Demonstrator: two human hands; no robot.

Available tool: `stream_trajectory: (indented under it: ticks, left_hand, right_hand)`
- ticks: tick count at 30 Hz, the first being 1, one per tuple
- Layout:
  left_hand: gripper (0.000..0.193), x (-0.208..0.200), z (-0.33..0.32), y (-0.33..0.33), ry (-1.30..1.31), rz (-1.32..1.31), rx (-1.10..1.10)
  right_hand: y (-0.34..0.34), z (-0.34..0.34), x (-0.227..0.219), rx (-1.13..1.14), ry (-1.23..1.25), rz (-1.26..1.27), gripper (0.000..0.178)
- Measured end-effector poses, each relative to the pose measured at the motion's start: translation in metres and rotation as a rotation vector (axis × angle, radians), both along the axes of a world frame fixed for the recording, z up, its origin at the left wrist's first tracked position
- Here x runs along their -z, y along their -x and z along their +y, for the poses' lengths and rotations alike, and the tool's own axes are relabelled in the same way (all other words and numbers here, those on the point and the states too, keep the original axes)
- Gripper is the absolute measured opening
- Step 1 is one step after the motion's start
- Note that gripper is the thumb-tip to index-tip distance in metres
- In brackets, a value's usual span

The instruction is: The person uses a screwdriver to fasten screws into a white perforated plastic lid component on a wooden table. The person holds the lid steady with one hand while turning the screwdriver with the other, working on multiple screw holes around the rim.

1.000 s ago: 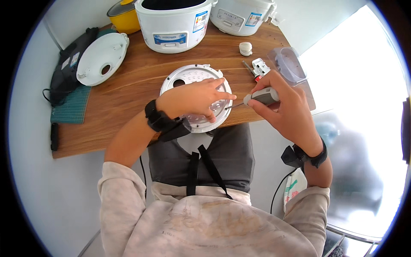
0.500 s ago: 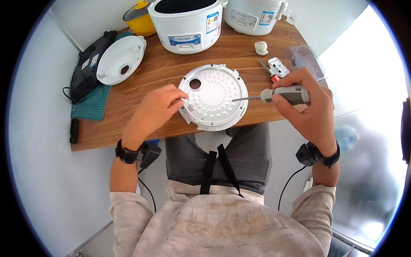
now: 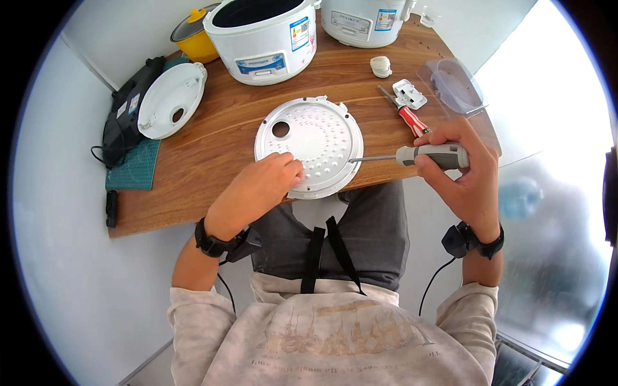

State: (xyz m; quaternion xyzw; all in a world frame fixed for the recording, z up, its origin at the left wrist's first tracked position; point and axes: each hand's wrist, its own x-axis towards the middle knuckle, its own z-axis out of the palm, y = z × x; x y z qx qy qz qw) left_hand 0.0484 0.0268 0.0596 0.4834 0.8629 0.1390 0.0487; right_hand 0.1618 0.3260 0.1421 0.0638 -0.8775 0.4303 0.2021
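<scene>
On the table near its front edge lies a round white inner lid plate (image 3: 322,138), dotted with small bumps, with one dark round hole and screw spots along its rim. My left hand (image 3: 261,186) rests over the plate's near-left part, fingers curled together; what they pinch, if anything, is hidden. My right hand (image 3: 467,174) is closed around the grey handle of a screwdriver (image 3: 432,156). Its shaft points left, and the tip appears over the plate's right rim; I cannot tell whether it touches.
A red-handled screwdriver (image 3: 412,121), white plastic part (image 3: 409,94), coiled white piece (image 3: 381,66) and clear tray (image 3: 456,87) lie right. Behind stand two white rice cookers (image 3: 261,48) (image 3: 364,26) and a yellow pot (image 3: 198,46). A white lid shell (image 3: 168,103) leans on a black object (image 3: 122,132) left.
My left hand has moved right from the plate's left edge onto its near part, its fingers curling in. The right hand still grips the screwdriver. The whole view has shifted slightly.
</scene>
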Motion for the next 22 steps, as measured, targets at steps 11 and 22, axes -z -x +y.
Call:
stream_trajectory:
  ticks: [11, 22]
  left_hand:
    - [0.010, -0.009, -0.022, 0.009, -0.612, -0.872, -0.428]
    - [0.025, 0.032, -0.029, -0.011, -1.267, -1.562, -0.568]
  right_hand:
    - [0.000, -0.024, 0.044, -0.080, 0.588, -0.137, 0.025]
    - [-0.004, -0.035, 0.074, -0.247, 0.458, 0.186, 0.036]
